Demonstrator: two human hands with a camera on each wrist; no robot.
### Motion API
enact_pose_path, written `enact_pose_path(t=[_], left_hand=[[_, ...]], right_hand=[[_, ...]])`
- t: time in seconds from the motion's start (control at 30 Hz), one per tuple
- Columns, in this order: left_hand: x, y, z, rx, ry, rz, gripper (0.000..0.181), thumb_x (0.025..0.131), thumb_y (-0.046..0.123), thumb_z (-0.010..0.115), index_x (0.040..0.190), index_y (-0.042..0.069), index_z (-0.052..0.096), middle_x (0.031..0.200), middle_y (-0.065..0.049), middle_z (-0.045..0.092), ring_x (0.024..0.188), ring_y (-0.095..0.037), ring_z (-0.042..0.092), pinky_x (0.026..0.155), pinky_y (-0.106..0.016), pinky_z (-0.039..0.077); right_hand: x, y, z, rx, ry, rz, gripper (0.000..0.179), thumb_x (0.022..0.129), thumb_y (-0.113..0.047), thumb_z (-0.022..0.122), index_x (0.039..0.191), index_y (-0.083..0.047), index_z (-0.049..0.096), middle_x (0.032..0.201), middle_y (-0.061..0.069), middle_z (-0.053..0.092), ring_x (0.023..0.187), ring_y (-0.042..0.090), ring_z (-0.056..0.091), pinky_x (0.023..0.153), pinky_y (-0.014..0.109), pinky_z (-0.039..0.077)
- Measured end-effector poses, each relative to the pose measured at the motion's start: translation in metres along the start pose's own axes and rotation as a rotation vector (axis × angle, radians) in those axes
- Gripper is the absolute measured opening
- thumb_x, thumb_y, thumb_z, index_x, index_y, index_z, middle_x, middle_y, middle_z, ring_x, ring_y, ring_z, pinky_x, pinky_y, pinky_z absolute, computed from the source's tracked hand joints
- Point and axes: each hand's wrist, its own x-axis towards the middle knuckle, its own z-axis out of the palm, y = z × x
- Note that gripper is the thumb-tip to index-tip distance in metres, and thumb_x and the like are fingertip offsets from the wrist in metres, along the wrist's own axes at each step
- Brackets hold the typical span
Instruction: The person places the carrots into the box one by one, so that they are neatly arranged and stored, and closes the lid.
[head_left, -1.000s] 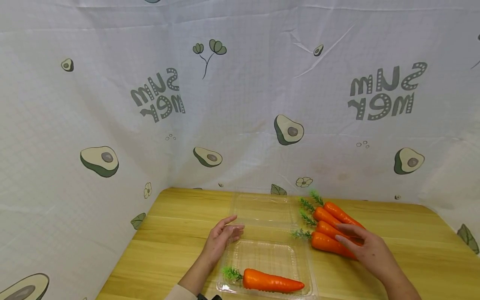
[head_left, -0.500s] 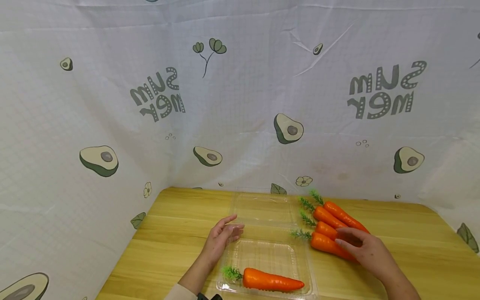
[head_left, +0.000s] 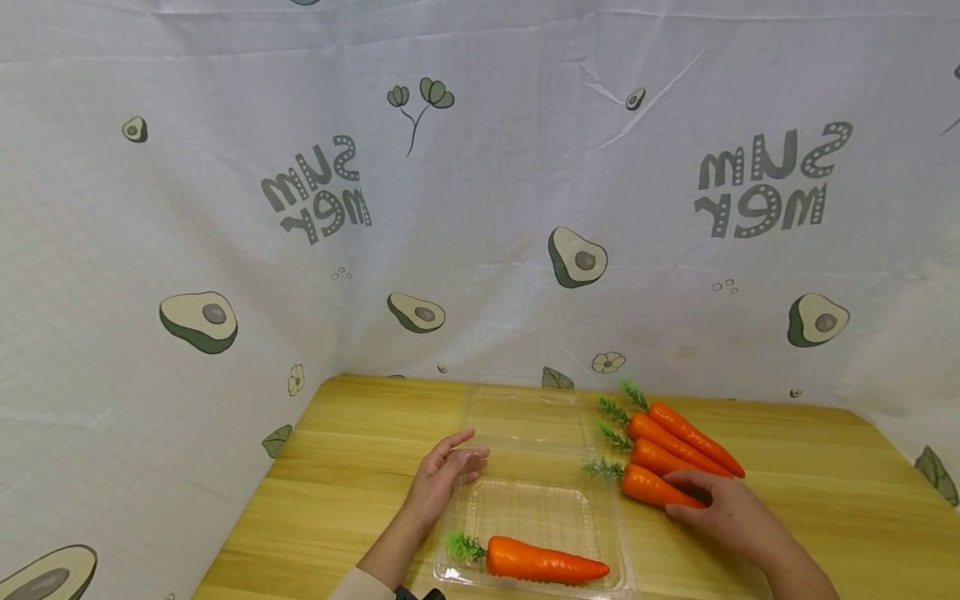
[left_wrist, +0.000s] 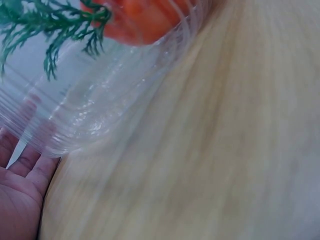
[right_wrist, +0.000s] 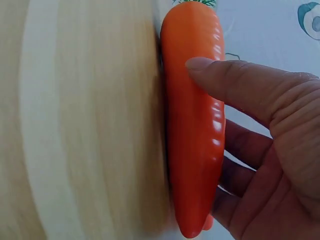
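My right hand (head_left: 727,512) holds the nearest carrot (head_left: 648,486) of a group on the table. In the right wrist view the thumb (right_wrist: 215,75) lies across this carrot's side, with the other fingers behind it. Three more carrots (head_left: 693,433) lie fanned out just beyond, leafy tops to the left. My left hand (head_left: 442,475) rests with loosely extended fingers at the left edge of a clear plastic clamshell box (head_left: 611,517). One carrot (head_left: 540,562) lies crosswise in the near part of the box; its green top (left_wrist: 55,30) shows through the wall in the left wrist view.
The box's clear lid (head_left: 525,417) lies folded back on the wooden table (head_left: 322,467) toward the rear. A white cloth (head_left: 480,183) printed with avocados hangs behind and along the sides of the table.
My right hand has shifted toward me, from over the middle carrots to the nearest one, its fingers now around it. The left hand and the boxed carrot stay put.
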Motion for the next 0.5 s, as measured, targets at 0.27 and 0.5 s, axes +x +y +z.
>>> enact_pose_path(t=[0.27, 0.5], left_hand=[[0.0003, 0.0005, -0.0003, 0.007, -0.007, 0.003, 0.049, 0.111, 0.024, 0.043, 0.153, -0.001, 0.039, 0.137, -0.029, 0.061, 0.128, -0.042, 0.06, 0.106, -0.039, 0.053], [0.0, 0.0006, 0.0002, 0.008, -0.001, -0.003, 0.048, 0.111, 0.021, 0.042, 0.153, -0.002, 0.039, 0.137, -0.028, 0.062, 0.127, -0.039, 0.062, 0.103, -0.035, 0.054]], right_hand=[[-0.0005, 0.0001, -0.0002, -0.01, -0.028, 0.011, 0.059, 0.083, -0.045, 0.081, 0.129, -0.011, 0.069, 0.131, 0.021, 0.066, 0.123, 0.044, 0.058, 0.098, 0.067, 0.044], [-0.0005, 0.0005, -0.0005, -0.027, -0.028, 0.001, 0.056, 0.084, -0.044, 0.081, 0.127, -0.011, 0.07, 0.129, 0.02, 0.068, 0.121, 0.042, 0.06, 0.098, 0.066, 0.046]])
